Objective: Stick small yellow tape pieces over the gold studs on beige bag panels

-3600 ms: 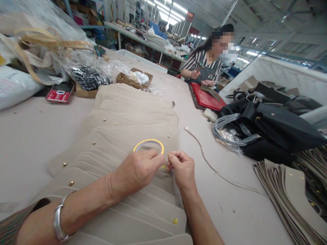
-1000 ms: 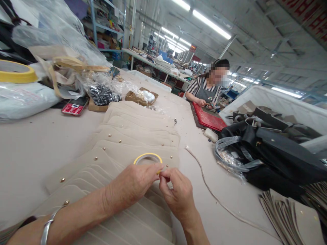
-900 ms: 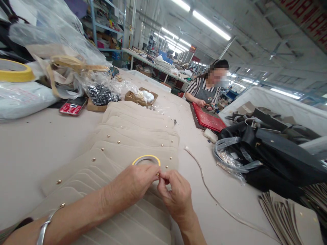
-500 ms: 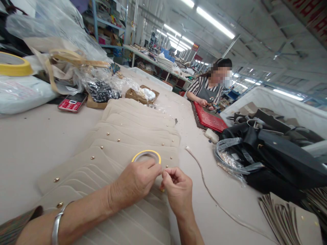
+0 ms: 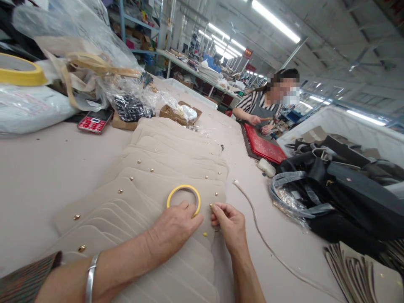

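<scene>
My left hand (image 5: 179,223) is closed round the lower edge of a narrow roll of yellow tape (image 5: 170,194), above the beige panels. My right hand (image 5: 229,222) is in a pinch at the right edge of a panel, with a small bit of yellow tape (image 5: 211,205) at its fingertips. Another yellow bit (image 5: 205,234) sits on a panel just below. The beige panels (image 5: 126,210) lie overlapped in a long fanned row. Gold studs (image 5: 120,191) show near their left and right ends. Fingers partly hide what the right hand pinches.
A pale cord (image 5: 257,227) lies right of the panels, beside black bags (image 5: 344,198). At front right are stacked taupe pieces (image 5: 353,269). A phone (image 5: 95,121), a small box (image 5: 179,113) and a thick tape roll (image 5: 22,75) stand left and behind. A co-worker (image 5: 259,105) works beside a red board (image 5: 261,143).
My hands, which were together at the tape roll, have come apart. The right hand has moved slightly right to the panel's edge. The view has shifted a little.
</scene>
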{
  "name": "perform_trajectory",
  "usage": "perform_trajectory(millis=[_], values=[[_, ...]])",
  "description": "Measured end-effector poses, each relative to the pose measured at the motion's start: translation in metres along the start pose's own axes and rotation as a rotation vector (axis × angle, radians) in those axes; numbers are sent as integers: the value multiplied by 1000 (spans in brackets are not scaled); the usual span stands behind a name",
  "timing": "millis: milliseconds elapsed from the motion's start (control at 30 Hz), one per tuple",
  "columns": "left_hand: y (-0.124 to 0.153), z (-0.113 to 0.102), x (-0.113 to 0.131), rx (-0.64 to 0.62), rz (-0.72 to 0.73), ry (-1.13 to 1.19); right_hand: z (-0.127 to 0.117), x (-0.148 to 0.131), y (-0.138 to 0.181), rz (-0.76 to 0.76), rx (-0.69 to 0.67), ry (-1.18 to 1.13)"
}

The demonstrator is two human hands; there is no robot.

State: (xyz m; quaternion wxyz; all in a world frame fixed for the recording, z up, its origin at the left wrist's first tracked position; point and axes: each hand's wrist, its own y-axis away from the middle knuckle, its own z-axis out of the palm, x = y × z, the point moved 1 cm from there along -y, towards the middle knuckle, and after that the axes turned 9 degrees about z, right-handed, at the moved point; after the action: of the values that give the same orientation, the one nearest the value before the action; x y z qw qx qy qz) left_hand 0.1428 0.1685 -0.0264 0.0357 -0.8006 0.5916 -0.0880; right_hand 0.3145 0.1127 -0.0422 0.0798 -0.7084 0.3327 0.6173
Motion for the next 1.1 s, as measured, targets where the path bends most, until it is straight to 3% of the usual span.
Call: perform_trajectory(millis=[100,300,433,533,767,833,967,1100], values=[[-2,0,1,-77,-20,13,6,2,-1,-40,33,114],[-1,0,2,-97,-63,43,11,-2,-4,-270,147,431],[-1,-1,2,-109,-74,57,4,3,1,-288,219,461],[-1,0,1,-93,-77,64,2,10,8,-334,197,470],[0,-3,0,-95,-54,69,16,4,6,-500,257,628],[0,-6,-4,-59,-50,55,15,-1,5,-478,231,654],[0,-15,-19,39,-160,-3,2,-4,7,-378,3,607],[-3,-15,-28,29,-208,-42,-7,1,5,-374,29,497]])
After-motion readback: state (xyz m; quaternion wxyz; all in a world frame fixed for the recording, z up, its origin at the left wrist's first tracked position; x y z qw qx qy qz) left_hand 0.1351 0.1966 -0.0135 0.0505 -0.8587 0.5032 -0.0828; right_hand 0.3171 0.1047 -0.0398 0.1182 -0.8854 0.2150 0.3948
